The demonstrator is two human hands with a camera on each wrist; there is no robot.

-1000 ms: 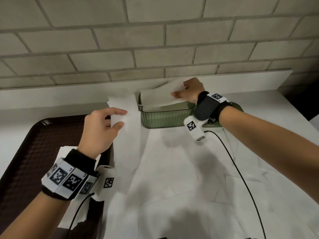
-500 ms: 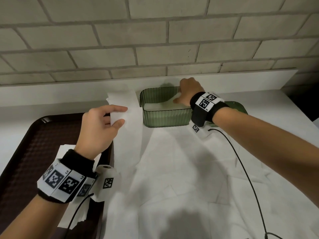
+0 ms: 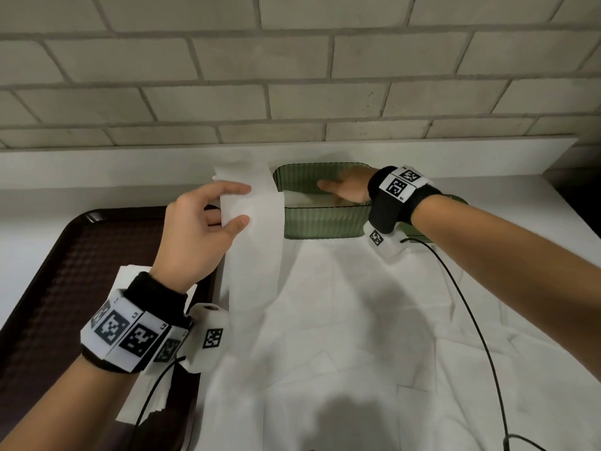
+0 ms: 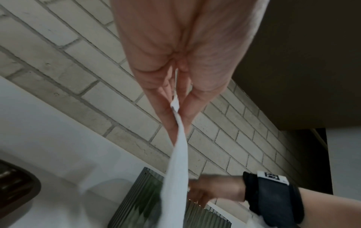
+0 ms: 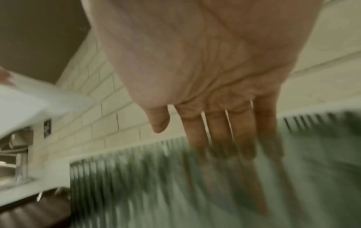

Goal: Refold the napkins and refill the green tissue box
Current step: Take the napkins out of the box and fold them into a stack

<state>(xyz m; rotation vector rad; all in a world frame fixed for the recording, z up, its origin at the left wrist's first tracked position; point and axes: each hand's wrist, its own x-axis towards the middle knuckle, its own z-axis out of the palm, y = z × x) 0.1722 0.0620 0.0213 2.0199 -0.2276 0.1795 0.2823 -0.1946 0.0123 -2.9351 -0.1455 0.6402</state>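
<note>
Green tissue box [image 3: 322, 219] sits open against the back ledge of a white counter [image 3: 374, 320], white napkins [image 3: 305, 200] inside. A person's right hand [image 3: 349, 189], fingers straight (blurred in the wrist view), reaches flat into it. Just left, the left hand [image 3: 198, 236] pinches a folded napkin strip [image 3: 255, 242] between thumb and fingers, beside a dark brown tray [image 3: 58, 271].

Two hands are in view: the left hand [image 3: 198, 236] at about 9 o'clock and the right hand [image 3: 349, 188] at about 1 o'clock. There is one green tissue box [image 3: 320, 219] at 12 o'clock and one dark brown tray [image 3: 58, 271] at 8 o'clock. One folded napkin [image 3: 253, 242] is held up; the loose napkins [image 3: 357, 336] spread from 3 to 6 o'clock overlap too much to count (likewise those on the tray).
</note>
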